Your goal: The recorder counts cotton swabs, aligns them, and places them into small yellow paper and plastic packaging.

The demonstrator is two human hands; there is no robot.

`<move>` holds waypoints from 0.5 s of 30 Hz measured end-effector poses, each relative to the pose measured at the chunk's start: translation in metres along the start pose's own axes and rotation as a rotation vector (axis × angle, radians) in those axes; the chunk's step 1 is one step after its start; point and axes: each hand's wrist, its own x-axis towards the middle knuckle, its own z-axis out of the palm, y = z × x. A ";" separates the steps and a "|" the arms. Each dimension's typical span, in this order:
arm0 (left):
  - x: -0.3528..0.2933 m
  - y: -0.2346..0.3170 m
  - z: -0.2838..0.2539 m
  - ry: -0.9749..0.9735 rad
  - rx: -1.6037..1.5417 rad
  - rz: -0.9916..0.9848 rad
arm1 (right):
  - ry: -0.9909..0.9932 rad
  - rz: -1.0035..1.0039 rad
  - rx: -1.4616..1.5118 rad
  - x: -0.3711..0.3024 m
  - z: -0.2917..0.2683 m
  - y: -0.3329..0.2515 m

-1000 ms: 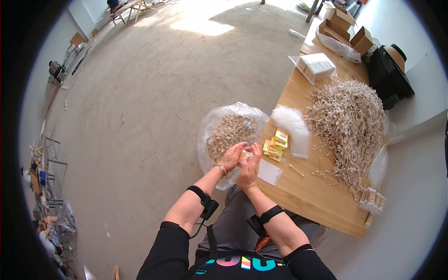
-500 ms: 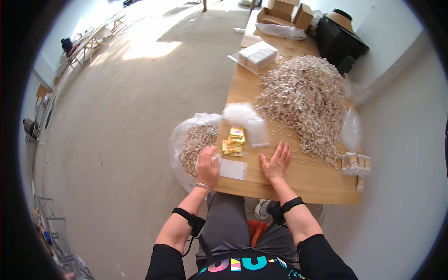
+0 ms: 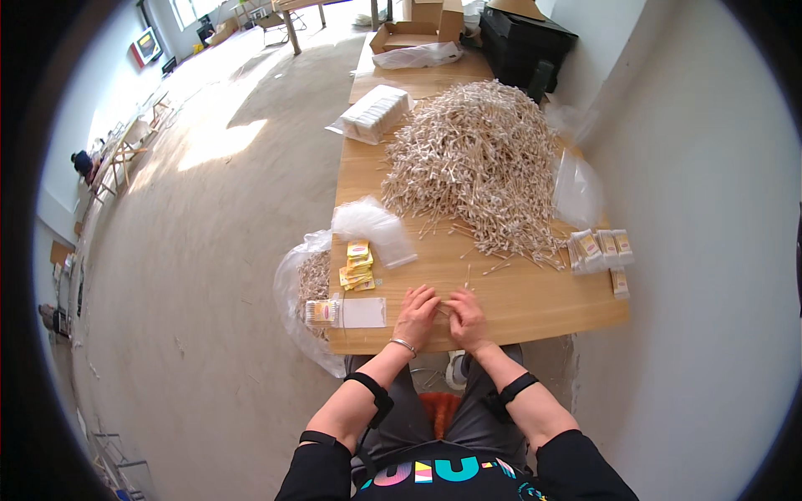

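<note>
From my remote seat I see, at the far left, a clear plastic bag (image 3: pixel 288 288) of cotton swabs hanging lower than the table (image 3: pixel 543 313); a filled packet (image 3: pixel 322 314) lies at the table's near left edge, jutting past it, with a white card (image 3: pixel 364 312) just to its right; beyond that card sit overlapping yellow cards (image 3: pixel 358 265), and farther off a fan of clear sleeves (image 3: pixel 374 232); at the far left of the tabletop I have a white pack (image 3: pixel 376 114) in plastic, with an open cardboard box (image 3: pixel 409 37) farther still; near the middle, the left hand (image 3: pixel 415 316) is low over the wood, fingers bent; thin sticks show between it and the right hand (image 3: pixel 468 320), whose fingers are curled and blurred, so I cannot tell whether either hand grips them; the large heap of swabs (image 3: pixel 476 167) spreads beyond both hands, loose ones straggling toward me; a black case (image 3: pixel 518 50) stands far right; on the right edge I see a clear bag (image 3: pixel 576 192), then a row of filled packets (image 3: pixel 599 249), with a single packet (image 3: pixel 619 282) nearer.
</note>
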 end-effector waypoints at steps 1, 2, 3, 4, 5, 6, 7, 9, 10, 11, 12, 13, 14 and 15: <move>0.000 0.002 0.002 0.031 -0.003 0.000 | 0.070 0.122 -0.072 -0.002 -0.010 0.006; -0.001 0.004 -0.001 0.022 0.005 -0.003 | 0.131 0.242 -0.134 -0.002 -0.017 0.007; 0.000 0.007 -0.003 0.028 0.007 0.011 | 0.134 0.248 -0.129 0.001 -0.025 0.008; 0.001 0.010 -0.005 0.034 0.010 0.023 | 0.218 0.356 -0.278 0.007 -0.031 0.010; 0.002 0.011 -0.005 0.029 0.011 0.027 | 0.305 0.465 -0.431 0.013 -0.037 0.014; 0.003 0.012 -0.006 0.028 0.011 0.025 | 0.308 0.469 -0.428 0.018 -0.039 0.020; 0.003 0.013 -0.007 0.028 0.011 0.023 | 0.334 0.533 -0.478 0.024 -0.040 0.025; 0.005 0.013 -0.006 0.026 0.043 0.040 | 0.362 0.599 -0.527 0.032 -0.038 0.034; 0.006 0.014 -0.005 0.030 0.073 0.057 | 0.325 0.573 -0.516 0.035 -0.035 0.037; 0.005 0.013 -0.006 0.027 0.079 0.056 | 0.287 0.547 -0.501 0.037 -0.030 0.038; 0.005 0.013 -0.005 0.027 0.088 0.053 | 0.287 0.548 -0.495 0.039 -0.025 0.039; 0.004 0.012 -0.005 0.028 0.096 0.051 | 0.262 0.479 -0.463 0.040 -0.019 0.039; 0.004 0.013 -0.005 0.026 0.098 0.050 | 0.237 0.410 -0.434 0.039 -0.014 0.038; 0.004 0.014 -0.004 0.026 0.117 0.033 | 0.237 0.412 -0.432 0.038 -0.009 0.037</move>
